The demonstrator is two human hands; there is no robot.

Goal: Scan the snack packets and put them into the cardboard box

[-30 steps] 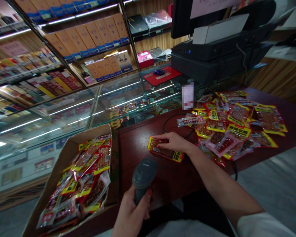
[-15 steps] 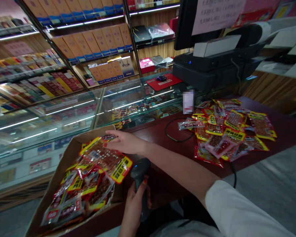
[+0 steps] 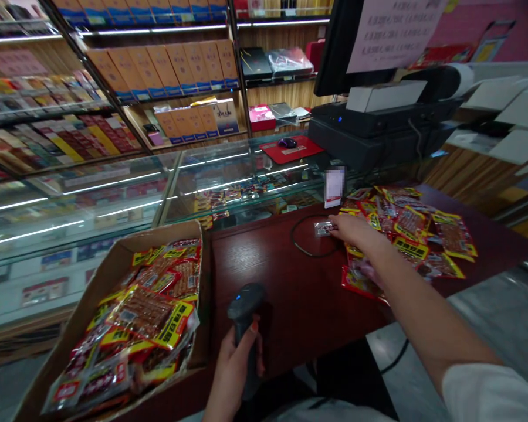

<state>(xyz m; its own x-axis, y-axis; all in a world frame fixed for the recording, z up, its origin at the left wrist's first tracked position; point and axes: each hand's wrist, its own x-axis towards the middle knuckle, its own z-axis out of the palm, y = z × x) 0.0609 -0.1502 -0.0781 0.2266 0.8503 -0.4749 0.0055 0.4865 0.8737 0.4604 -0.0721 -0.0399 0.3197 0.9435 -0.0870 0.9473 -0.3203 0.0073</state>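
My left hand (image 3: 229, 372) is wrapped around the handle of a dark barcode scanner (image 3: 247, 300), held upright near the counter's front edge. Over at the pile's left side, my right hand (image 3: 352, 228) has its fingers closed on the end of a small clear snack packet (image 3: 322, 229). Part of that packet is hidden by the fingers. Yellow and red snack packets (image 3: 411, 223) lie heaped under and beyond the right forearm. On the left, an open cardboard box (image 3: 205, 275) contains many similar packets (image 3: 141, 313), one large packet lying on top.
A thin dark cable (image 3: 295, 243) loops on the dark red counter (image 3: 286, 305). Behind stand a small card stand (image 3: 333, 202), a mouse (image 3: 287, 142) on a red mat (image 3: 308, 151), and a monitor (image 3: 332, 70). Glass display cases (image 3: 127, 196) run along the back left.
My right hand has gone from the box to the pile on the right. The large packet it was over now lies in the box. My left hand still holds the scanner.
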